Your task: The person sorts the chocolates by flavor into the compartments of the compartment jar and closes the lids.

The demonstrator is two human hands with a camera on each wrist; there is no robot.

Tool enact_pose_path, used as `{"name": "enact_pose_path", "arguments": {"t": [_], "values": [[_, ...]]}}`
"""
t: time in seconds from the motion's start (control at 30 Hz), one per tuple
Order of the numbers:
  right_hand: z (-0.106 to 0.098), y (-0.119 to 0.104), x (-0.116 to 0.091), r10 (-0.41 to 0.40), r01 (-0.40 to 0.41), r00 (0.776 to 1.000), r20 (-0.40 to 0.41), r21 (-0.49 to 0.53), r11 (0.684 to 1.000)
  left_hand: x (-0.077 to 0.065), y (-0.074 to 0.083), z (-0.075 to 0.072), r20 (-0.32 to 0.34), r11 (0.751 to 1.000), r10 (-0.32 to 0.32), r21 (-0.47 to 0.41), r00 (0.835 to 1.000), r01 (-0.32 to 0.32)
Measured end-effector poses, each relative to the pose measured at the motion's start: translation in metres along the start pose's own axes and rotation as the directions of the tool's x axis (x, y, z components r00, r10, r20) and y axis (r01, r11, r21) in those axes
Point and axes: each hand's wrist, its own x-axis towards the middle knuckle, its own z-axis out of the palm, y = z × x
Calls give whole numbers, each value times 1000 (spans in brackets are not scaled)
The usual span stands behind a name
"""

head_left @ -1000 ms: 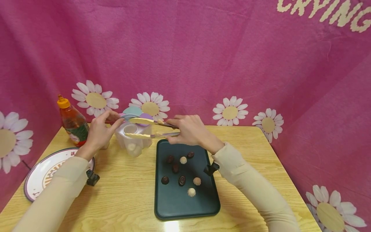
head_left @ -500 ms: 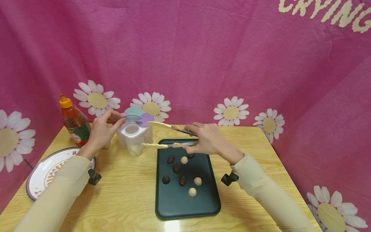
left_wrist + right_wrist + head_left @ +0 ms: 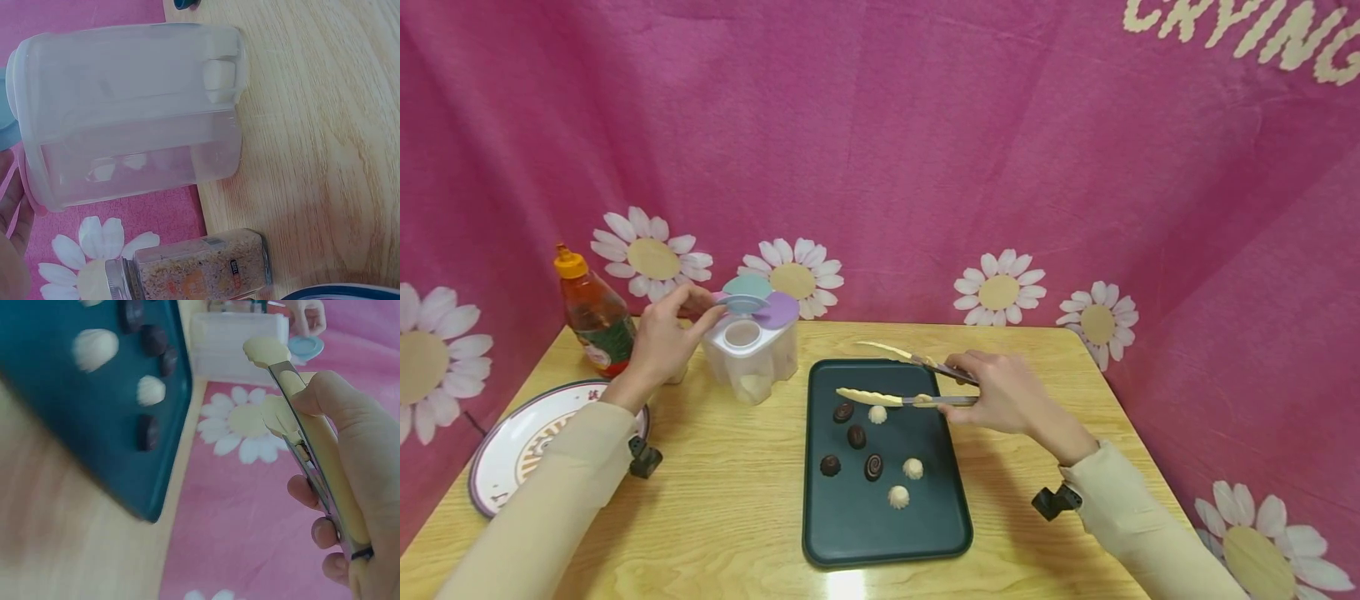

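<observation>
right grip (image 3: 1003,392) is wrapped round the tongs (image 3: 898,402), metal with yellow arms; arms spread, tips held above the far end of the dark tray (image 3: 887,533). left grip (image 3: 662,329) pinches the edge of the blue lid (image 3: 743,302), which stands raised beside the round opening of the clear container (image 3: 718,367).

container is upright on the worktop (image 3: 722,517), just left of the tray's far corner, with a teal lid (image 3: 747,287) and a purple lid (image 3: 781,309) on top too. whitish pieces (image 3: 219,75) sit at its bottom, seen from the left wrist.

on the tray: three cream sweets (image 3: 898,497), at least four dark sweets (image 3: 873,467); part of the far end is hidden by the tongs.

further left: jar of brown granules (image 3: 200,265) near the container, red sauce bottle (image 3: 598,317) with orange cap, white plate (image 3: 493,492) partly under the left sleeve (image 3: 546,492). pink daisy cloth (image 3: 880,167) hangs behind the worktop.
</observation>
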Motion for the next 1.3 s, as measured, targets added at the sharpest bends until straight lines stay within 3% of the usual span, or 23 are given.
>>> {"name": "enact_pose_path", "arguments": {"t": [0.3,0.5,1.3], "values": [[22,20,-46,54,-54,998,-10,7,998,0,0,0,6,1000,-11,-6,1000,11],[37,22,-62,66,-65,997,29,-20,998,0,1,1,8,1000,-25,0,1000,25],[49,12,-57,52,-54,994,99,23,998,0,2,0,24,999,-41,5,999,40]]}}
